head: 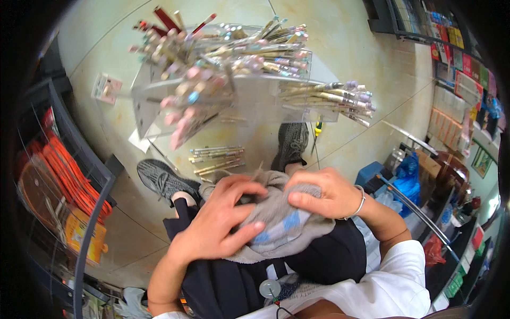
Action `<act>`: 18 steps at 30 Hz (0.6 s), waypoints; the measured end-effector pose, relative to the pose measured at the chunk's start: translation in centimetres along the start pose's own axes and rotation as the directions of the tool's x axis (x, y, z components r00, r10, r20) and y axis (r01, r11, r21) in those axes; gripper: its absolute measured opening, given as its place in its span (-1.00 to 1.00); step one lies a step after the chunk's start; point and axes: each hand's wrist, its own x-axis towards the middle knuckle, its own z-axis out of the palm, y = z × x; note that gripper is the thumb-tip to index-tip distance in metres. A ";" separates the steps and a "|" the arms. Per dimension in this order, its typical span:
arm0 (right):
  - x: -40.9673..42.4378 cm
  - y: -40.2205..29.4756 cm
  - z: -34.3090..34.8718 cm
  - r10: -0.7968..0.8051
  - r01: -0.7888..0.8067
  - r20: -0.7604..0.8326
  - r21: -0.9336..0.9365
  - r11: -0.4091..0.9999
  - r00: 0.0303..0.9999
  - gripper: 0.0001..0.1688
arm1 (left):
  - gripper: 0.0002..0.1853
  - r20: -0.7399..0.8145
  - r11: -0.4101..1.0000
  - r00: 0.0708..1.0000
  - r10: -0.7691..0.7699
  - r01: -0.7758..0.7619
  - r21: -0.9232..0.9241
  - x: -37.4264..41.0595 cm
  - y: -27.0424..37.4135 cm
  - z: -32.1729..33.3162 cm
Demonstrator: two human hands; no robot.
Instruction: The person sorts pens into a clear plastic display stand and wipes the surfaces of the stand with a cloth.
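Observation:
A grey-brown cloth [275, 239] with light blue patches lies bunched over my lap. My right hand [324, 193] grips its upper right part, thumb on top, a bracelet at the wrist. My left hand [229, 217] rests on its left side with fingers spread and curled over the folds; whether they pinch the fabric cannot be told. Beyond my knees stands a clear plastic holder [255, 101] filled with many pencils or pens [326, 95] with pastel ends, partly blurred. A small pile of similar sticks [217, 155] lies on the floor between my shoes.
A yellow-handled screwdriver [318, 129] lies on the tiles beside my right shoe [293, 143]. At left is a wire rack [91, 223] with orange cord bundles [75, 175]. Shelves of goods, a blue plastic bag [408, 179] and a blue box [368, 175] are at right.

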 end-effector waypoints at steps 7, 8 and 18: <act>1.4 3.1 -0.1 -0.229 0.229 0.013 -0.022 0.973 0.973 -0.50 | -0.72 -0.021 0.912 0.915 -0.403 0.403 0.079 0.1 8.0 -2.1; 1.2 3.5 -0.4 -0.259 0.249 -0.076 -0.117 0.961 0.963 -0.51 | -0.65 -0.120 0.896 0.907 -0.403 0.418 0.148 0.8 9.0 -2.0; 0.1 3.5 -4.3 -0.656 0.387 -0.610 -0.530 0.755 0.444 -0.79 | -0.30 -0.210 0.518 0.942 -0.262 0.321 0.793 9.6 10.6 1.0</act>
